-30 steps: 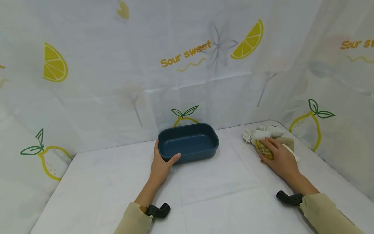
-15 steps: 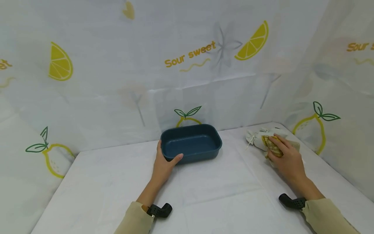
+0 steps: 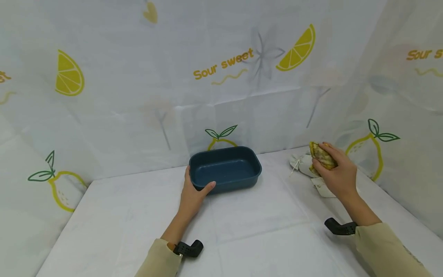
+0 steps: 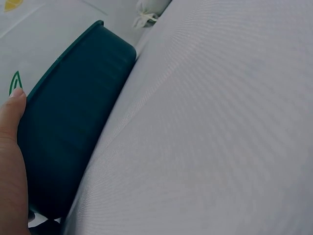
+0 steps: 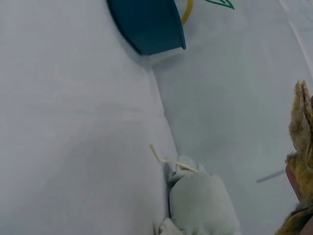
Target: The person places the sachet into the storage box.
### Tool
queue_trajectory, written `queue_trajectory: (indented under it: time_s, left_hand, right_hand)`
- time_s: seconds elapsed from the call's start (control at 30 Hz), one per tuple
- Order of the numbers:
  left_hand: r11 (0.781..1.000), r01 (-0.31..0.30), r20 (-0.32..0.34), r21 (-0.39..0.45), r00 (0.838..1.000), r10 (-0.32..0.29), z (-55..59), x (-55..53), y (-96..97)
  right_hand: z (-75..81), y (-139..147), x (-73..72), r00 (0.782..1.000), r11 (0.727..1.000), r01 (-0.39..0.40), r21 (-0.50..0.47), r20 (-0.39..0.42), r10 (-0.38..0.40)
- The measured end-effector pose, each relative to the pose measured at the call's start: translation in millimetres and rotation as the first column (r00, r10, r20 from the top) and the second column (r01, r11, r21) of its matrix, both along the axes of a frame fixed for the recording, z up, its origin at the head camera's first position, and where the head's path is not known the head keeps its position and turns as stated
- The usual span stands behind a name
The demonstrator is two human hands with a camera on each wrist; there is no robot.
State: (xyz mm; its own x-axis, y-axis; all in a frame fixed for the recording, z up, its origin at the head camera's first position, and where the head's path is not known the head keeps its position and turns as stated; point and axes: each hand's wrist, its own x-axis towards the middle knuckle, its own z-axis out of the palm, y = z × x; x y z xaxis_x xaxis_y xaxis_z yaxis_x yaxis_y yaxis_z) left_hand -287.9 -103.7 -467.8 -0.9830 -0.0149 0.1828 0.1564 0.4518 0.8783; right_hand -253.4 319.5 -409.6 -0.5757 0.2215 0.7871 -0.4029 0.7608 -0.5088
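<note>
My left hand (image 3: 191, 195) grips the left front corner of a dark blue rectangular dish (image 3: 238, 185), its thumb against the front wall. In the left wrist view the thumb presses near the rim of the dish (image 4: 73, 112). Over on the right, my right hand (image 3: 340, 173) pinches a yellow-brown patterned cloth bundle (image 3: 322, 156) between thumb and fingers, above several pale cloth pouches. The fuzzy edge of that cloth bundle (image 5: 304, 127) shows at the right side of the right wrist view. The inside of the dish is bare.
A white tied pouch (image 3: 306, 165) lies at the back right, its string loose on the table (image 3: 256, 223). Another pale pouch (image 3: 323, 187) sits nearer, partly hidden by my right hand. A lemon-print sheet (image 3: 138, 134) hangs behind the table.
My right hand has lifted the patterned cloth bundle up off the pouches, uncovering the nearer pale pouch. My left hand and the dish have stayed in place.
</note>
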Motion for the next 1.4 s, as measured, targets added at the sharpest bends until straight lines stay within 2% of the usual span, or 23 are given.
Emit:
queue_trajectory:
  time_s: [0.27, 0.5, 0.63, 0.9, 1.1, 1.23, 1.4]
  left_hand:
    - [1.000, 0.008, -0.009, 0.005, 1.000, -0.008, 0.9, -1.0, -1.0]
    - [1.000, 0.002, -0.006, 0.003, 1.000, -0.002, -0.4, -1.2, -0.9]
    - [1.000, -0.002, -0.012, 0.005, 1.000, 0.002, -1.9, -1.2, -0.6]
    - [1.000, -0.010, -0.010, 0.014, 1.000, 0.010, -1.7, -2.3, -0.1]
    - [1.000, -0.008, -0.024, 0.014, 1.000, 0.008, -1.9, -3.0, 0.0]
    - [1.000, -0.011, -0.021, 0.003, 1.000, 0.011, -2.9, -3.9, 0.4]
    - [1.000, -0.019, -0.019, -0.005, 1.000, 0.019, -3.3, -4.3, -0.1]
  right_hand:
    - [21.5, -34.8, -20.5, 0.992, 0.992, -0.122, 0.038, 0.025, 0.121]
    - [35.8, -69.1, -40.4, 0.969, 0.959, -0.249, 0.136, 0.040, 0.246]
    - [38.8, -88.7, -51.9, 0.951, 0.939, -0.309, 0.152, 0.054, 0.304]
    - [29.7, -130.9, -70.8, 0.905, 0.895, -0.422, 0.142, 0.119, 0.407]
    - [16.3, -154.5, -85.3, 0.891, 0.877, -0.445, 0.182, 0.185, 0.414]
    - [8.1, -164.7, -90.6, 0.875, 0.862, -0.462, 0.208, 0.267, 0.404]
    - [2.4, -175.2, -94.2, 0.825, 0.839, -0.500, 0.215, 0.414, 0.385]
